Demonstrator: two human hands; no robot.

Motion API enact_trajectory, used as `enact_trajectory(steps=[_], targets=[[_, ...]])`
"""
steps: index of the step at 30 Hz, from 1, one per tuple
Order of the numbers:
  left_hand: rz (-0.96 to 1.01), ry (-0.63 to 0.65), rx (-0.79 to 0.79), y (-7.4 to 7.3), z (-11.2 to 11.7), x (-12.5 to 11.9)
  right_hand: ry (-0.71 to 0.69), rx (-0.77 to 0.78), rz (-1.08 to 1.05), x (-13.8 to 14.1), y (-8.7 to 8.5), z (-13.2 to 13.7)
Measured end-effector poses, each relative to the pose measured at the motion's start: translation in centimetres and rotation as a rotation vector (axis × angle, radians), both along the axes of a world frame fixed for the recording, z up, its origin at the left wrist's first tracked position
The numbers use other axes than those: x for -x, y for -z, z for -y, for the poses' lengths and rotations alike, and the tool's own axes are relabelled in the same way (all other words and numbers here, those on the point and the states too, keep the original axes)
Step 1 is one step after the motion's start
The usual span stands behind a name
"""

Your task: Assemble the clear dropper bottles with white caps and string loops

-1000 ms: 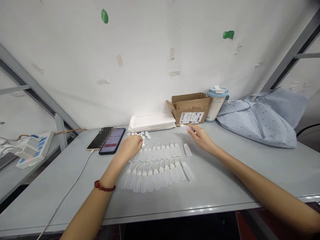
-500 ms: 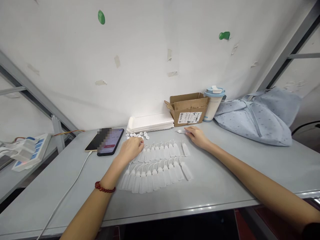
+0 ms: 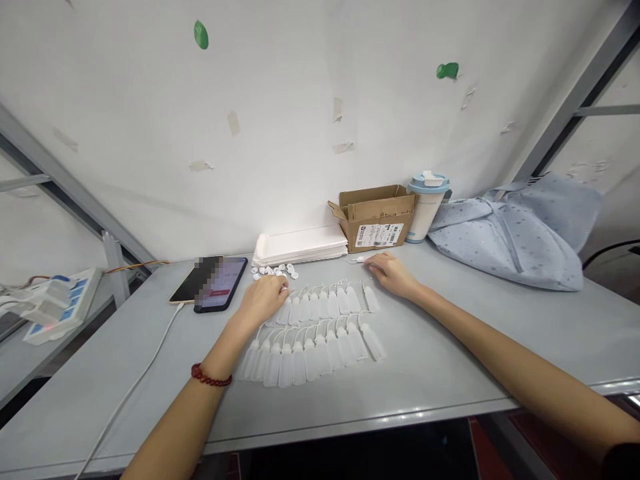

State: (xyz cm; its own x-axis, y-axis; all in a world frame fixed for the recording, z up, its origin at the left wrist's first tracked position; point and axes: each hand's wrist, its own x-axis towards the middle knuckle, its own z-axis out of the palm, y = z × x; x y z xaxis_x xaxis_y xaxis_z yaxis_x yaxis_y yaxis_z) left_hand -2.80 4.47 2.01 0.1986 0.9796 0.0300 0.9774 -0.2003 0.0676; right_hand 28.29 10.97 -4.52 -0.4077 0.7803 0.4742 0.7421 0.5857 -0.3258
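Observation:
Two rows of translucent white, bottle-shaped plastic pieces with thin curved stems lie on the grey table: an upper row (image 3: pixel 323 305) and a lower row (image 3: pixel 299 363). At the upper row's left end is my left hand (image 3: pixel 263 298), fingers curled together; whatever they pinch is mostly hidden. Just behind it sits a scatter of small white caps (image 3: pixel 291 269). My right hand (image 3: pixel 393 273) rests beyond the upper row's right end. Its fingertips are closed on a small white piece with a thin stem (image 3: pixel 359 260), partly covered by the fingers.
Along the wall stand stacked white trays (image 3: pixel 300 245), an opened cardboard box (image 3: pixel 380 217) and a lidded cup (image 3: pixel 425 213). A pale blue fabric bag (image 3: pixel 505 247) lies at right. Two phones (image 3: pixel 223 283), a charging cable (image 3: pixel 135 387) and a power strip (image 3: pixel 83 300) are at left.
My right hand has shifted slightly left and back, with the small white piece still at its fingertips. My left hand has barely moved, and the rows look the same.

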Motion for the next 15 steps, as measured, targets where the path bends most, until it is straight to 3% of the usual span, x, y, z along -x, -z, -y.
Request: enact_trajectory(steps=[7, 15], targets=[[0.016, -0.006, -0.012, 0.0, 0.1, -0.1, 0.018, 0.042, 0.039, 0.0, 0.0, 0.0], [0.083, -0.019, -0.068, -0.1, -0.1, -0.1, 0.093, 0.147, 0.061, 0.5, -3.0, 2.4]])
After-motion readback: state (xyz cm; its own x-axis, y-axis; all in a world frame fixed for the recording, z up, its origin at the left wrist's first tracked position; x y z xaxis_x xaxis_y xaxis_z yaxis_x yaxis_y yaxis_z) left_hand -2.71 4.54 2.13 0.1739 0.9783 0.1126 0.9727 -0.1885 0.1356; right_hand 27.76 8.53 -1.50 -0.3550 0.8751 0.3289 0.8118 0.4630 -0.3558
